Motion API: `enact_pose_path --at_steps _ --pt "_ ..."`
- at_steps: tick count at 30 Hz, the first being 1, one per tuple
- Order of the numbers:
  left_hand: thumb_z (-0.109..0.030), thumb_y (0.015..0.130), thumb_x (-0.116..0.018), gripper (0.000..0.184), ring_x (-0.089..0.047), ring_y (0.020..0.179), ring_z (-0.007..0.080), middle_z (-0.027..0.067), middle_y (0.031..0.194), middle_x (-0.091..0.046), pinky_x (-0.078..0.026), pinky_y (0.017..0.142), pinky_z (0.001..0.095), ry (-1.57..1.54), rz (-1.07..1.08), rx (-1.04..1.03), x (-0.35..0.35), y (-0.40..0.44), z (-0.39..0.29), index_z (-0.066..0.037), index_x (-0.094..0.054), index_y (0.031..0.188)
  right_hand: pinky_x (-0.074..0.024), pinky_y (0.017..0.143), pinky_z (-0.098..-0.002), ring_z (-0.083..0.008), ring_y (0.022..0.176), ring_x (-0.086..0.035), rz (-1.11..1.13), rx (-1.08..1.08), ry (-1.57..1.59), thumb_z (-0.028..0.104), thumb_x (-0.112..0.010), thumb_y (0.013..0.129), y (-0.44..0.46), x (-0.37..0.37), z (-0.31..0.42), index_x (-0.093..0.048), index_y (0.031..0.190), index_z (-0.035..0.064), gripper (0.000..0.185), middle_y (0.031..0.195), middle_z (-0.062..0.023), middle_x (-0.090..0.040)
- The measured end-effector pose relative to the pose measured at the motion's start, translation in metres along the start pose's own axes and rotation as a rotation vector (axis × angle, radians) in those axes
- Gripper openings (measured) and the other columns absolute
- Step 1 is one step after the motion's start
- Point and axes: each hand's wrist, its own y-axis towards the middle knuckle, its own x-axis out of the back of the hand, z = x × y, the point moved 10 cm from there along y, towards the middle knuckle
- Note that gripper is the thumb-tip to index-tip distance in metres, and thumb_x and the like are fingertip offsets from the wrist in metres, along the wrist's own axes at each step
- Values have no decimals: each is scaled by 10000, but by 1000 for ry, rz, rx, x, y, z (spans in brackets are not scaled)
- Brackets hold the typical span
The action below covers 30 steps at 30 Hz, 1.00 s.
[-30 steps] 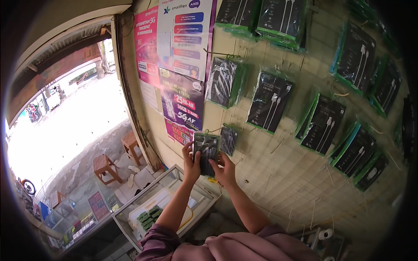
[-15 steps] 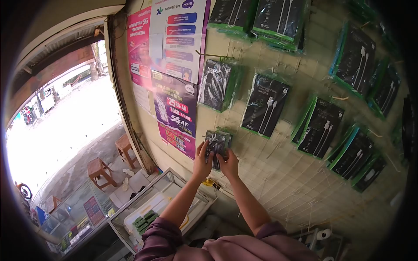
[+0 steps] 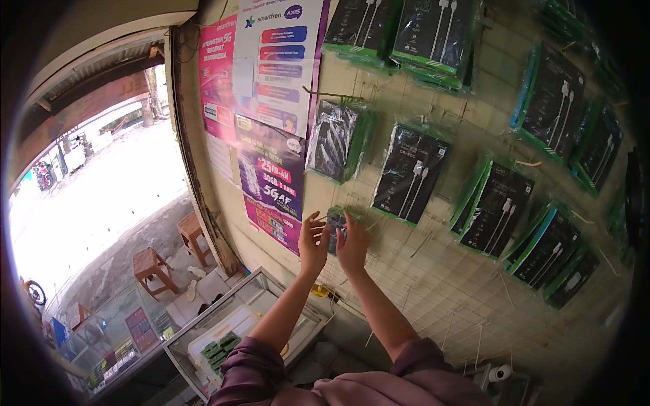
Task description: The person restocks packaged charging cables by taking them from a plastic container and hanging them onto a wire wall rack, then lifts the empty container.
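Note:
A small dark packet in clear and green wrapping hangs low on the wire rack, partly covered by my hands. My left hand is at the packet's left side, its fingers bent and spread apart. On the other side, my right hand has its fingers over the packet's right edge, with the thumb on its front. Just above hangs a thicker stack of wrapped cable packs. A black charging-cable pack hangs up and to the right.
More cable packs hang on the wire rack to the right, among bare protruding hooks. Posters cover the wall at left. Below stands a glass display case holding green packets. Wooden stools stand by the open doorway.
My left hand's fingers have lifted off the packet's front and spread. The right hand has turned and slid up along the packet's right edge. The view has shifted slightly.

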Motion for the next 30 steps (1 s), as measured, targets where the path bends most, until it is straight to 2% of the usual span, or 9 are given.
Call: enact_pose_path --at_steps 1,5,7,8,10,16,20,22,30 --pt "-91 965 -622 356 -686 884 158 104 1015 -701 -551 748 286 -21 -24 -15 1 1 -6 -36 -538 1307 -460 845 -460 -298 935 -640 95 2 44 156 -632 930 6 -14 3 -490 1382 71 481 1012 -101 -661" --pt "-82 983 -589 305 -691 880 156 113 990 -711 -553 743 286 -11 -27 -33 3 5 -18 -23 -555 1280 -480 776 -454 -292 897 -652 37 43 23 123 -599 941 24 -30 11 -544 1327 106 390 1005 -103 -666" --pt "-145 1031 -521 254 -683 946 144 76 1008 -696 -540 785 286 -35 17 -2 -1 5 -18 -29 -572 1251 -505 731 -445 -316 860 -660 82 -4 54 64 -574 933 29 -45 1 -616 1198 100 271 994 -125 -670" --pt "-145 1031 -521 254 -683 946 144 76 1008 -696 -540 785 286 -33 15 -3 0 5 -20 -29 -572 1251 -505 731 -445 -316 860 -660 83 -3 57 64 -574 933 29 -48 -2 -616 1198 100 271 994 -125 -670" --pt "-158 1046 -478 223 -702 940 164 89 1027 -713 -538 789 295 -9 18 10 1 5 -24 -18 -603 1166 -522 720 -443 -341 842 -659 42 21 227 -4 -562 899 31 -43 0 -644 1084 66 214 981 -142 -668" --pt "-145 1047 -464 215 -713 927 178 94 1050 -719 -539 782 300 54 47 14 -1 3 -28 -4 -617 1099 -536 723 -427 -340 880 -659 96 15 237 -84 -542 840 34 -41 1 -641 1087 40 294 976 -149 -662" --pt "-143 1046 -464 216 -715 915 176 94 1042 -724 -540 779 301 87 48 3 0 2 -36 -3 -620 1097 -538 726 -424 -336 881 -658 88 4 246 -85 -539 842 35 -34 5 -642 1091 41 297 968 -144 -660" --pt "-138 1045 -465 215 -716 905 175 94 1025 -729 -542 777 304 85 20 -17 3 1 -41 -2 -620 1104 -508 748 -446 -350 872 -643 25 48 246 -67 -569 815 36 -27 11 -626 1031 54 254 930 -139 -650" --pt "-101 1033 -467 193 -723 875 183 108 1004 -740 -545 761 302 50 0 -91 16 -2 -63 0 -617 1102 -531 724 -414 -314 857 -652 -9 120 223 -72 -544 847 43 -15 32 -622 1089 62 288 952 -119 -640"
